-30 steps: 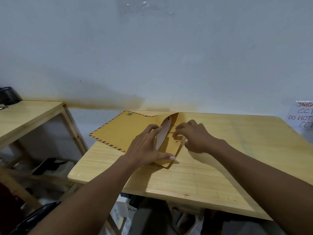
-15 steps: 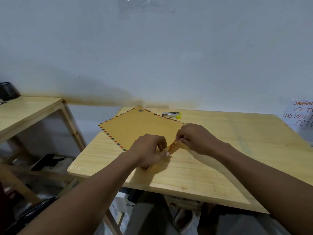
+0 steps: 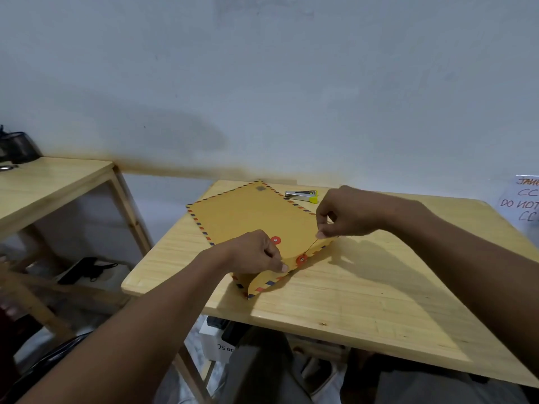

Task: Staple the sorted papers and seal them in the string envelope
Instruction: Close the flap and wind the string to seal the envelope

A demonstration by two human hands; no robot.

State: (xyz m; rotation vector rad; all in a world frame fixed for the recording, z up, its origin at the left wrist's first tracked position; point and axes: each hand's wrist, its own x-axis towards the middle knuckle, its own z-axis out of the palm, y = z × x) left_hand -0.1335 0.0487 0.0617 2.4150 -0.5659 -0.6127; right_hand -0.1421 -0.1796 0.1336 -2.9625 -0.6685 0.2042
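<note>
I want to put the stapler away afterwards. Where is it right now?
In the head view the stapler lies at the far edge of the table, just beyond the envelope and left of the right hand.

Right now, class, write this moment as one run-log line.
phase: sealing | left hand: holds envelope | right hand: pinches string from red button | stapler: on table, untouched

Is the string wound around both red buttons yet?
No: the string runs from one red button straight to the right hand's pinch.
</note>
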